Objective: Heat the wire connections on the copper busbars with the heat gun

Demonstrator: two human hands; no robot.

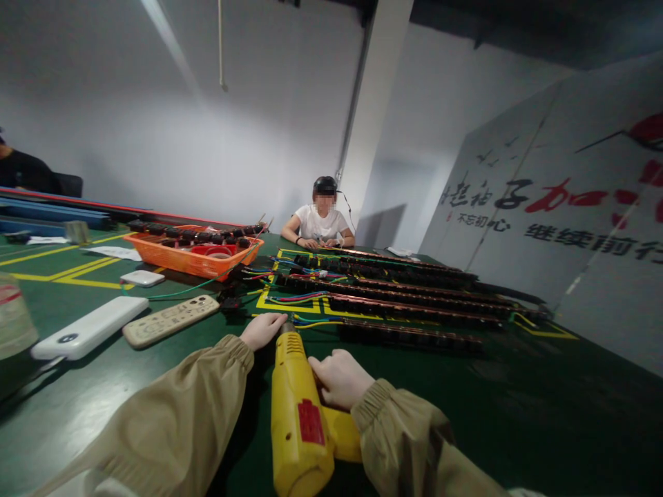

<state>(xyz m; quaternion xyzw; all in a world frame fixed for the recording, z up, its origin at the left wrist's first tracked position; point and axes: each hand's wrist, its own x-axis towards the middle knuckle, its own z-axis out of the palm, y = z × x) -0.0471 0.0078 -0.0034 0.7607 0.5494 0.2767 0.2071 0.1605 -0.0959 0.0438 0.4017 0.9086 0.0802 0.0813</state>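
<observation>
Right hand (344, 378) grips the yellow heat gun (295, 421) at six o'clock while the left hand (264, 333), its hold unclear, sits beside the nozzle (286, 328), where hot air could burn fingers (278, 319) or wires (320, 322) if aim drifts.

left hand (263, 331): grip too small to tell | container (15, 321): cut off, left edge

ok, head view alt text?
Bare right hand against a yellow, red-labelled heat gun, left hand by its metal nozzle. On the green table lie long black strips with coloured wires; an orange plastic basket sits left, a white-shirted person opposite.
</observation>
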